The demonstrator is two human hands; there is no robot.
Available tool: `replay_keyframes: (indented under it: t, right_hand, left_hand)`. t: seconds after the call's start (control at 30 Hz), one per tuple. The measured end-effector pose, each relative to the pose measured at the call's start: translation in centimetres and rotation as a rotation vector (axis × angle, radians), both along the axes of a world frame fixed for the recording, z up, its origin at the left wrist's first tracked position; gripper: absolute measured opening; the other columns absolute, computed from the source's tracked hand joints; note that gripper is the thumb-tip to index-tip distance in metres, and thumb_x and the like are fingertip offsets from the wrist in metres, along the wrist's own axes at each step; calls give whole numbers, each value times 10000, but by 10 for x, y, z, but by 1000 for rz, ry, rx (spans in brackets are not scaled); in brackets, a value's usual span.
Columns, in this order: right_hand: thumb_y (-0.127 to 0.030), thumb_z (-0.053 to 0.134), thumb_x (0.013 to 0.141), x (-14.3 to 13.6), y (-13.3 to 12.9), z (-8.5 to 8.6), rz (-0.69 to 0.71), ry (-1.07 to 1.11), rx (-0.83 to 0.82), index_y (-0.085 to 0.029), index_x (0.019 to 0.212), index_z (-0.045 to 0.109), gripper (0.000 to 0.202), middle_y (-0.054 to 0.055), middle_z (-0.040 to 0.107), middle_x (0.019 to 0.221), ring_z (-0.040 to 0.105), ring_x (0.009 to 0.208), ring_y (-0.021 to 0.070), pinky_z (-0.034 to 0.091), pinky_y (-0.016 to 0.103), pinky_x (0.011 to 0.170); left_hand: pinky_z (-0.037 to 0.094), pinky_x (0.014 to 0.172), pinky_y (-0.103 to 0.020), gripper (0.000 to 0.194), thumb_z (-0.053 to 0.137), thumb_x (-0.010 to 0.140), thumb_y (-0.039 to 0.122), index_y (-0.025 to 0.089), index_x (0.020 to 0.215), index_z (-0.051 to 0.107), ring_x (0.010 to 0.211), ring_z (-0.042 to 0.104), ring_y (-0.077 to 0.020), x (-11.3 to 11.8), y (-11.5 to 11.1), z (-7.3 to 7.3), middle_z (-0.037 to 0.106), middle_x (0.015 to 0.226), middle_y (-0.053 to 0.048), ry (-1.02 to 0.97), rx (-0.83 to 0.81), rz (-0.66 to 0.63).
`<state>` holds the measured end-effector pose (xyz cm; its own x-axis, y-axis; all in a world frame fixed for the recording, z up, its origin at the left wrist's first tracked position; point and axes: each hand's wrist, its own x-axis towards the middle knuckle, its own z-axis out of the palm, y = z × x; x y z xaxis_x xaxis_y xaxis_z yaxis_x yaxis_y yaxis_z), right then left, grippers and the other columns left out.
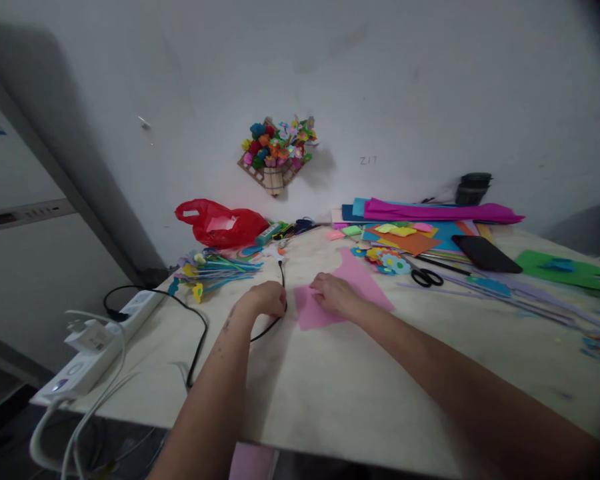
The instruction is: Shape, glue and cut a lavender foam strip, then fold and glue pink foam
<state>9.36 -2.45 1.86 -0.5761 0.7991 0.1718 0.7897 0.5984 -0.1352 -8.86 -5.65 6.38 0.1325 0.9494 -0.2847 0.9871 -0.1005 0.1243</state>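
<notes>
A pink sheet (pixel 361 283) with a cut-out upper edge lies on the pale table (pixel 320 400). My right hand (pixel 333 295) rests on its left part, fingers bent and pointing left; whether they pinch anything is hidden. Just left of the sheet, my left hand (pixel 270 299) is closed with its fingers curled down beside a black cable (pixel 269 328). What it holds, if anything, is too hidden to make out. The cable runs up to a white glue gun (pixel 273 252) behind my left hand.
Left stand a power strip (pixel 85 360) and paper flowers (pixel 215 270). A red bag (pixel 223 225) is at the back. On the right lie black scissors (pixel 427 277), flower cut-outs (pixel 385 259), a phone (pixel 486 254), coloured sheets (pixel 430 212) and a green sheet (pixel 560 270).
</notes>
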Motion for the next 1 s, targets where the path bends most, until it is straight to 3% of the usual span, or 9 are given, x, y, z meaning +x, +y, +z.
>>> replay_keyframes:
  t: [0.27,0.47,0.6,0.7,0.8,0.9,1.0]
  right_hand:
    - [-160,464,803,-23,-7,11,61,-8,57,-193,1065,604,298,86,566,1076,538,974,194,408,268,760]
    - [-223,469,825,-5,-3,14,15,11,36,-191,1071,614,288,82,564,1105,544,987,195,405,273,787]
    - [-253,480,831,21,6,17,-55,48,30,-182,1113,600,315,83,568,1127,544,1001,190,394,265,814]
    - [-305,534,796,43,11,21,-61,64,-6,-189,1122,595,352,69,564,1150,551,983,196,399,272,811]
    - [-312,587,741,67,13,23,32,36,-55,-193,1090,607,370,64,559,1158,528,1018,209,379,283,860]
    - [-282,632,679,88,9,23,128,-25,-119,-186,1091,594,425,77,556,1140,523,1007,216,381,301,857]
    - [-204,635,638,102,2,22,142,-64,-156,-176,1063,594,428,81,563,1104,513,1015,221,371,320,872]
  left_hand:
    - [408,546,-237,189,553,490,176,222,632,668,588,571,-169,6,-3,2,645,603,-5,36,-1,-10]
    - [411,554,-251,203,615,503,238,225,698,669,617,590,-190,0,-3,8,653,629,-14,109,-29,-15]
    - [413,590,-260,344,638,554,385,228,860,652,695,599,-197,2,2,14,674,804,-34,71,141,-30]
    - [409,611,-250,275,583,645,360,203,865,634,716,591,-176,20,12,15,662,800,-38,-94,342,-40]
    - [411,618,-223,221,530,712,324,173,848,617,702,572,-134,48,23,0,649,776,-30,-411,497,-35]
    - [403,593,-200,162,518,719,282,151,771,598,652,542,-102,67,31,-31,622,715,-9,-646,454,-9]
    - [369,531,-197,227,524,718,369,150,681,570,580,490,-91,69,36,-62,561,609,20,-747,350,-31]
